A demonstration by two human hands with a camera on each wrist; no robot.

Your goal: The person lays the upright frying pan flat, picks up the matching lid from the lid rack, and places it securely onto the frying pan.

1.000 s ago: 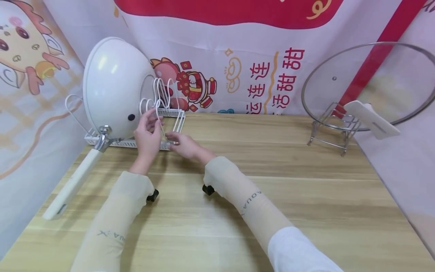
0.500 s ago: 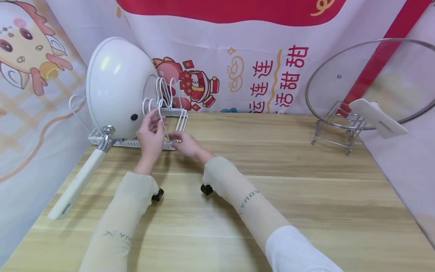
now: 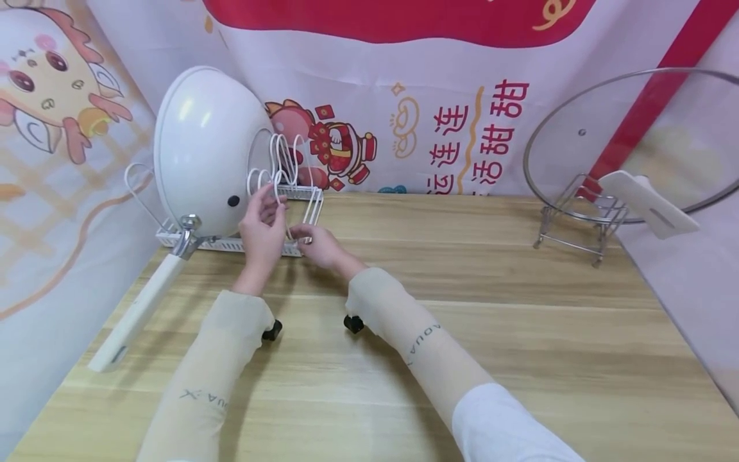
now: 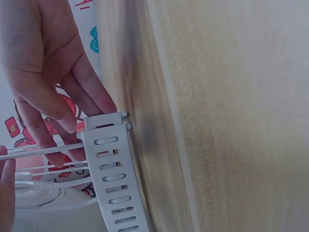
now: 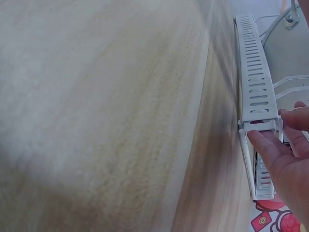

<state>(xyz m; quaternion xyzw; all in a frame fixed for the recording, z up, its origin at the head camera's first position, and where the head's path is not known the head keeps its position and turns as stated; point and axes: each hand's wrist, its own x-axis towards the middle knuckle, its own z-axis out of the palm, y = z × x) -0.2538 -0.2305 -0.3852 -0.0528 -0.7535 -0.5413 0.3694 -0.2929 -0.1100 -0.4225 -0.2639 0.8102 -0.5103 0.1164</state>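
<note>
A white slotted pan rack (image 3: 231,244) with looped wire dividers stands at the back left of the table. My left hand (image 3: 262,224) pinches the upright of the wire divider (image 3: 278,176) nearest the rack's right end. Lower down, my right hand (image 3: 320,246) grips the foot of that divider at the front rail's end. In the right wrist view, fingers of the right hand (image 5: 289,159) touch the rail end (image 5: 259,125). The left wrist view shows the divider's wire (image 4: 48,151) running into the slotted rail (image 4: 113,174). A white wok (image 3: 208,147) leans on its side in the rack.
The wok's long white handle (image 3: 138,311) juts toward the table's front left. At the right, a glass lid (image 3: 623,141) and a white spatula (image 3: 649,202) rest in a metal stand (image 3: 577,221). A printed cloth (image 3: 404,83) hangs behind the table (image 3: 462,359).
The head view drifts slightly left, so everything sits a little further right in it. Both hands keep their places on the wire divider, and the rack and wok stay put.
</note>
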